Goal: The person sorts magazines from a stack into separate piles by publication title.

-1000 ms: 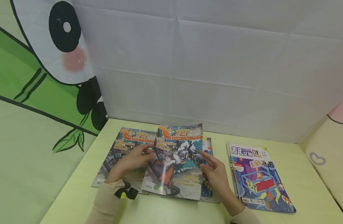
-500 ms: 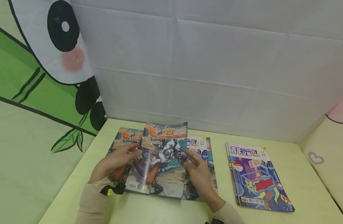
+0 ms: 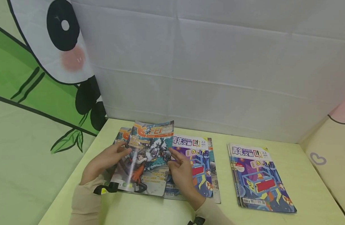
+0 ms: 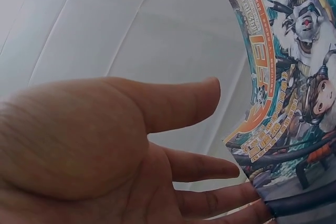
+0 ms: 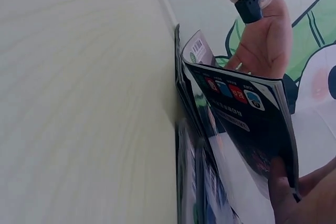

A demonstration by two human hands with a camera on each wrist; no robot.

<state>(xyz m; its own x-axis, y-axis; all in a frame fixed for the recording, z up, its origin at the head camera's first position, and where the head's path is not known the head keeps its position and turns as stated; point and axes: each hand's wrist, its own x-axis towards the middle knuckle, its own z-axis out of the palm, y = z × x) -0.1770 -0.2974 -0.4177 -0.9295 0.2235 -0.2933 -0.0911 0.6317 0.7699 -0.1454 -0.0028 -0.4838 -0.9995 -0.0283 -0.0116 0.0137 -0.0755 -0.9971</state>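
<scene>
A glossy comic magazine (image 3: 151, 159) with an orange "FEI" title is held tilted above the table. My right hand (image 3: 181, 172) pinches its right edge, with thumb and fingers on opposite faces; the right wrist view shows its dark back cover (image 5: 241, 108). Along the left edge, my left hand (image 3: 105, 161) touches with extended fingertips, its thumb (image 4: 184, 103) away from the cover in the left wrist view. Beneath lies a matching magazine (image 3: 123, 134), mostly covered. To the right, a purple-and-white magazine (image 3: 202, 153) lies over another magazine (image 3: 214, 175), partly hidden by my right hand.
A separate stack of magazines (image 3: 259, 179), a purple one with a blue-and-red box drawing on top, lies toward the table's right side. The pale yellow table (image 3: 150, 212) meets a white cloth backdrop (image 3: 217, 78) at the back. A printed panda cloth hangs left.
Both hands have carried the magazine leftward, from over the purple magazine to over the matching one at the left. More of the purple cover now shows. The right stack stays put.
</scene>
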